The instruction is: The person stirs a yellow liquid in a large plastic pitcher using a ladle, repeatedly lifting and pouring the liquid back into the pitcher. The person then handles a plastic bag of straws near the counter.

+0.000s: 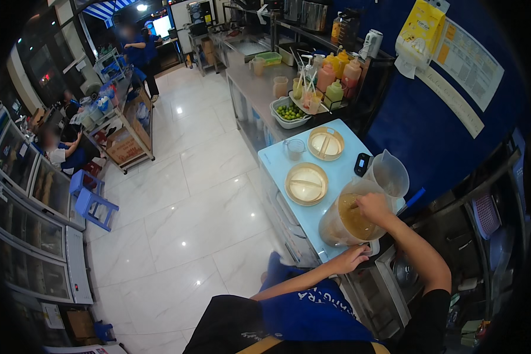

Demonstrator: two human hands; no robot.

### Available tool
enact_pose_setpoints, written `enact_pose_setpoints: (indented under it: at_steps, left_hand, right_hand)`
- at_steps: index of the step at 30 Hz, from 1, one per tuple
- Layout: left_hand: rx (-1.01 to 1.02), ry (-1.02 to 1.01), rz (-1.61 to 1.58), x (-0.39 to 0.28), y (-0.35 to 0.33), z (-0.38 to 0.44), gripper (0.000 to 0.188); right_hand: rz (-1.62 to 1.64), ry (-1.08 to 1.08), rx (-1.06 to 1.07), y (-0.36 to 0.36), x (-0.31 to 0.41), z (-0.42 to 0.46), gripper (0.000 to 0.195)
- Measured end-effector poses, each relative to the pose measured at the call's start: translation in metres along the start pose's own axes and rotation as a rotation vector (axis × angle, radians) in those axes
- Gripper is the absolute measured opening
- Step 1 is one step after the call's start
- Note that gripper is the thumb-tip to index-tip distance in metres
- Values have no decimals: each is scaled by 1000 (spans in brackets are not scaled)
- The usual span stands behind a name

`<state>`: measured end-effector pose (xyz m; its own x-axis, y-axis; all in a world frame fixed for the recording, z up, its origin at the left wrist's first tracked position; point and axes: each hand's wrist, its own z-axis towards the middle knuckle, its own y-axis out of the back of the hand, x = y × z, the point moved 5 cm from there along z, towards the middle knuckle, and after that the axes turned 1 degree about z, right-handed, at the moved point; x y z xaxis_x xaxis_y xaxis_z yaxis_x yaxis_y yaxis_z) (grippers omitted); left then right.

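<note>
A large translucent plastic pitcher (334, 223) of amber-brown liquid stands at the near end of the light blue worktop (270, 155). My left hand (350, 260) grips its handle (373, 248) from below. Over the pitcher's mouth, my right hand (374, 208) is closed on a utensil whose lower end dips into the liquid; most of it is hidden by my fingers. Behind stands a second translucent pitcher (389, 172), close to a small black digital timer or scale (362, 163). Two round, divided lids or trays (306, 183) and a small clear measuring jug (294, 149) lie farther along the worktop.
A white basket of small green citrus fruits (291, 111) and several sauce squeeze bottles (326, 77) sit on the steel counter (248, 84). A blue wall (429, 146) rises at the right. Blue plastic stools (93, 205) stand on the tiled floor; other people are far off at the left.
</note>
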<state>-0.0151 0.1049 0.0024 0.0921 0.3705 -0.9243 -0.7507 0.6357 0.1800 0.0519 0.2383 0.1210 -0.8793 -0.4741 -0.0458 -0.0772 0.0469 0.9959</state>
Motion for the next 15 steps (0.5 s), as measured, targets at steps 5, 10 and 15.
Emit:
enact_pose_setpoints:
  at_steps: [5,10,15]
  left_hand:
    - [3,11,2,-3,2,1,34]
    - [-16,-12,-9,1,-1,3,33]
    - [-3,7,-24,-2,2,1,34]
  right_hand:
    - [-190,236,266,-24,-4,-18,18]
    - [128,188,130,-14,18,-13,15]
    - [-80,52,59,-3,5,0,14]
